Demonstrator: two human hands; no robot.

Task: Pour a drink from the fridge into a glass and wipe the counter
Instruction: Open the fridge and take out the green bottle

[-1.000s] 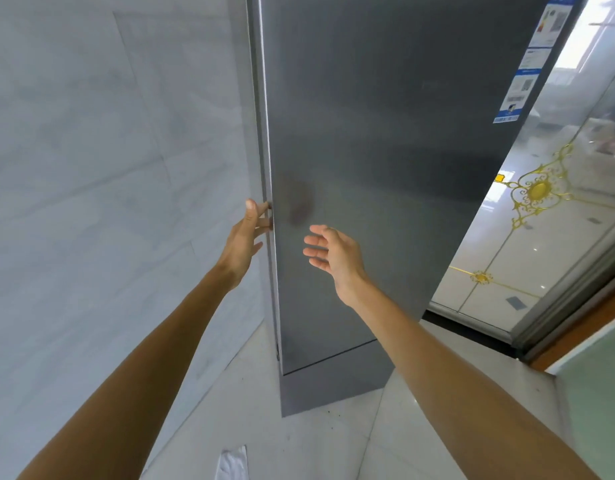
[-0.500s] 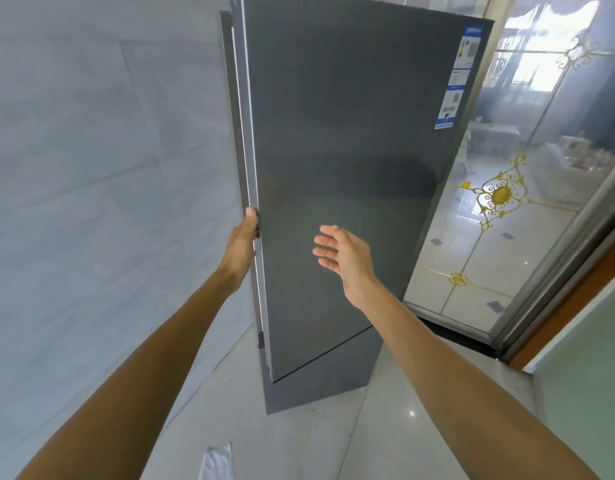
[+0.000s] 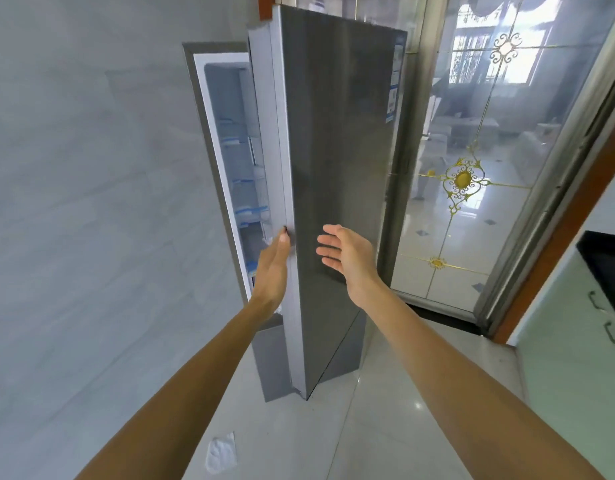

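The left hand (image 3: 273, 268) lies flat against the free edge of the fridge door (image 3: 333, 168), fingers straight and together, gripping nothing that shows. The right hand (image 3: 347, 258) hangs just beside it in front of the door's grey face, palm turned inward, fingers loosely spread and empty; whether it touches the door cannot be told.

The tall door stands ajar between the two hands. Beyond the left hand lies the fridge interior (image 3: 236, 161), white, with shelves taped in blue. A label strip (image 3: 392, 88) runs down the door's far edge, above the right hand.

A grey wall (image 3: 74, 202) fills the space left of the left hand. Right of the right hand stands a glass door (image 3: 489, 237) with gold ornament, then a pale cabinet (image 3: 569, 375) under a dark counter (image 3: 607, 268). A crumpled white scrap (image 3: 221, 452) lies on the floor below the left forearm.
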